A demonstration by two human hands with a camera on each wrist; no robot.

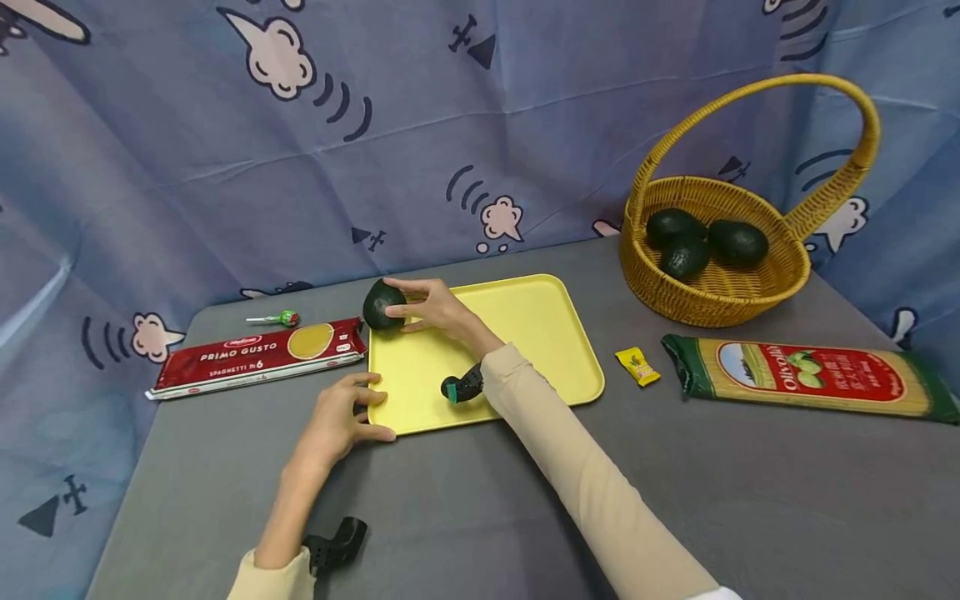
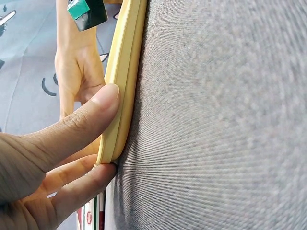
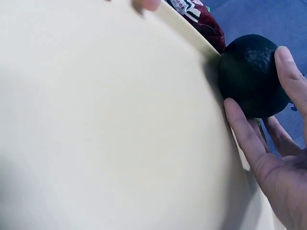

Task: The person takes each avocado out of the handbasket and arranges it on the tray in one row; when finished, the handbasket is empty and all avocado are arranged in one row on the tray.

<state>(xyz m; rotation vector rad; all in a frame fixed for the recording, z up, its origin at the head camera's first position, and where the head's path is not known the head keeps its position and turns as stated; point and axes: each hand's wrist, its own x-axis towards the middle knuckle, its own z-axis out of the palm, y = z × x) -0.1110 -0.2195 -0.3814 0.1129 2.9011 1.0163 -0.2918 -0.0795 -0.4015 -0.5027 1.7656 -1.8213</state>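
Note:
A dark green avocado (image 1: 382,305) is at the far left corner of the yellow tray (image 1: 525,342). My right hand (image 1: 442,310) holds it from the right, between thumb and fingers. In the right wrist view the avocado (image 3: 252,72) overlaps the tray's rim, with fingertips on its sides. My left hand (image 1: 337,421) grips the near left corner of the tray. In the left wrist view the thumb (image 2: 103,103) presses the tray's rim (image 2: 125,81) while other fingers bend round the corner.
A red spaghetti pack (image 1: 258,357) and a lollipop (image 1: 285,318) lie left of the tray. On the right are a yellow candy (image 1: 637,366), a green-ended pasta pack (image 1: 810,377) and a wicker basket (image 1: 697,312) holding three avocados (image 1: 684,257). A patterned curtain (image 1: 450,125) hangs behind the table.

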